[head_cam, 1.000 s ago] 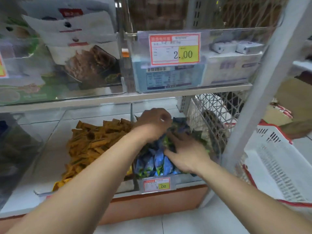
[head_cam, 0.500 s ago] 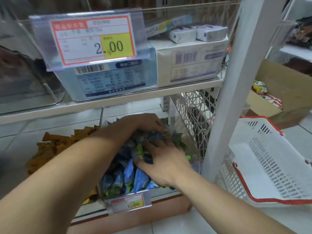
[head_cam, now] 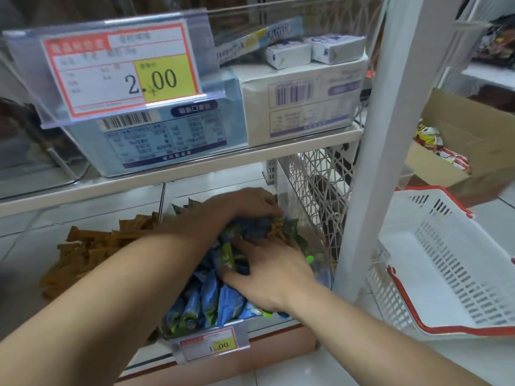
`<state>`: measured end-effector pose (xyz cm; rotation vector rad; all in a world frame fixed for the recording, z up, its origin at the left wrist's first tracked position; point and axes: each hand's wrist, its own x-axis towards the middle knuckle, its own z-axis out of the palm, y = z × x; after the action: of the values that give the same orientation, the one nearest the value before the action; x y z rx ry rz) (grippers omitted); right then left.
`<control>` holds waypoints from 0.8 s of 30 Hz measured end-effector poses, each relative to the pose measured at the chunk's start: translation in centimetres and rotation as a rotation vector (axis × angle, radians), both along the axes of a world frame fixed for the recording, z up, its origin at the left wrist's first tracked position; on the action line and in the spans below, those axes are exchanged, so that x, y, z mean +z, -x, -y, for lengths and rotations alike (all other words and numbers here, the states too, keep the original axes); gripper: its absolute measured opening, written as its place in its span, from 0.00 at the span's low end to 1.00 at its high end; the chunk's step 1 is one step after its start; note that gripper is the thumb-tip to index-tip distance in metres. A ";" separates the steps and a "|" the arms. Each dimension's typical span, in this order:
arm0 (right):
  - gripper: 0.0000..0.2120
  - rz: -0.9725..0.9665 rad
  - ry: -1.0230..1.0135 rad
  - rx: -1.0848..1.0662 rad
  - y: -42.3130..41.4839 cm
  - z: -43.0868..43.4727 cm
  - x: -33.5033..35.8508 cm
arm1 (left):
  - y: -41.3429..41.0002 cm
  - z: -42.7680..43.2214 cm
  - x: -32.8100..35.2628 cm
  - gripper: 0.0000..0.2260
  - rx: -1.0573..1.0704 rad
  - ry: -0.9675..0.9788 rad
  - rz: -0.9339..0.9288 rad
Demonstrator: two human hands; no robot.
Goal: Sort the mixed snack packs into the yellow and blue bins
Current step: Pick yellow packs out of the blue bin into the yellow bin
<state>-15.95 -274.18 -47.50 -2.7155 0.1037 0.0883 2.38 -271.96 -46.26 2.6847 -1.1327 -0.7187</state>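
Observation:
A clear bin point(head_cam: 306, 215) on the lower shelf holds a heap of blue snack packs point(head_cam: 211, 299), with some green packs and a few orange-brown packs point(head_cam: 274, 229) mixed in near the back. My left hand point(head_cam: 245, 203) reaches over the heap, its fingers curled down into the packs at the back by the orange-brown ones. Nearer the front, my right hand point(head_cam: 271, 274) lies on the blue packs with fingers spread and pressing. The compartment to the left holds a pile of orange-brown packs point(head_cam: 92, 252).
A white shelf post point(head_cam: 370, 135) rises just right of the bin. Beyond it a white basket with a red rim point(head_cam: 446, 260) stands on the floor, with a cardboard box of snacks point(head_cam: 473, 140) behind. The upper shelf point(head_cam: 167, 174) hangs close above my hands.
The view has moved closer and to the right. My left hand has reached deeper toward the back of the bin. My right hand has stayed on the blue packs.

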 end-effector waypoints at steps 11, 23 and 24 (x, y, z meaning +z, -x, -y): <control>0.32 0.037 -0.006 -0.001 0.3 -0.2 0.0 | 0.4 0.2 -0.3 0.12 -0.092 0.113 -0.162; 0.35 -0.096 -0.027 0.090 0.2 0.8 0.2 | 1.0 1.0 0.2 0.15 -0.092 -0.064 -0.347; 0.35 -0.098 -0.021 0.093 0.2 0.7 0.2 | 0.9 0.7 0.2 0.15 -0.091 -0.045 -0.332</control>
<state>-16.15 -274.92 -47.31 -2.6939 0.0043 0.2488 1.46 -272.70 -46.04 2.4353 -1.1652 -1.1649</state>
